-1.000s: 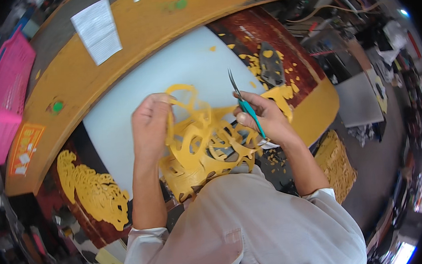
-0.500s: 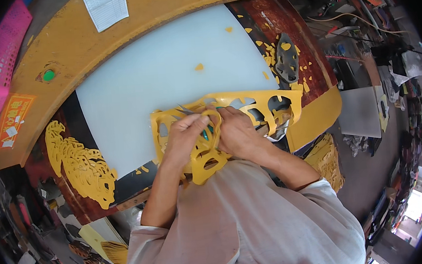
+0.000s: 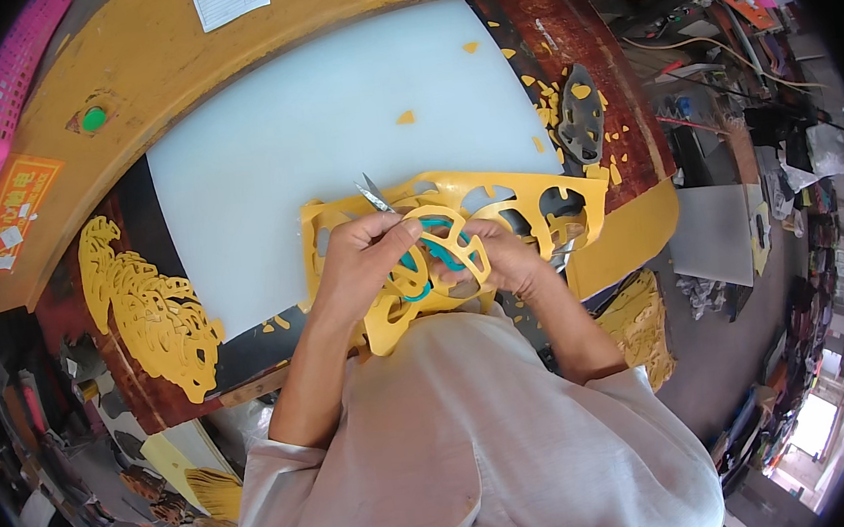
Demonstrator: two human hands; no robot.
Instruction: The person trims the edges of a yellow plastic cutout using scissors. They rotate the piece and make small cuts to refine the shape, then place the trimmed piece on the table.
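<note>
Close in front of my body, my left hand [image 3: 361, 259] is closed on a yellow cut-out piece [image 3: 474, 257] with curved openings, thumb pressed on its edge. My right hand [image 3: 504, 256] is closed at the piece's other side, around the teal-handled scissors [image 3: 449, 249]. The scissors' pointed metal blades stick out beyond my left hand, over the white board. Part of the handles shows through the openings; my right fingertips are partly hidden behind the piece. Beneath both hands lies a larger yellow sheet [image 3: 576, 193] with cut-out holes, reaching down to my lap.
A white cutting board [image 3: 328, 101] fills the middle of the table. A pile of yellow cut-outs [image 3: 161, 321] lies at left. Small yellow scraps surround a dark oval piece [image 3: 580, 119] at right. The yellow machine beam [image 3: 138, 62] with a green button [image 3: 93, 119] arches across the far side.
My right hand has turned and drawn slightly right, and the cut-out now faces up more openly. More of the scissors' handles and blades shows. The whole view has shifted slightly.
</note>
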